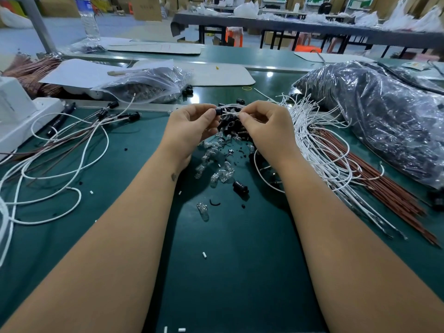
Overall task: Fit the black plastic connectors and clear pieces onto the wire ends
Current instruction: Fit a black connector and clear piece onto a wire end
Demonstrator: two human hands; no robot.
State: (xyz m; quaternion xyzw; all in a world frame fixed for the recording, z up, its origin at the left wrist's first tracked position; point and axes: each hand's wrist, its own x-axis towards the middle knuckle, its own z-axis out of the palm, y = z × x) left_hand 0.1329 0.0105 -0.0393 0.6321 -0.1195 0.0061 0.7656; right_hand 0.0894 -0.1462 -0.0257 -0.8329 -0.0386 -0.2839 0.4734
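Connector (218, 111) pinched in my left hand (189, 126).
My right hand (264, 127) pinches white wires (230, 113) at it.

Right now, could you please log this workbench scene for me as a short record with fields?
left hand: pinches a black connector
right hand: pinches white wire ends at the connector
loose parts: clear pieces and black connectors piled under the hands
wire stock: white wires and brown wires at right
finished side: wired connectors at left
surface: green bench
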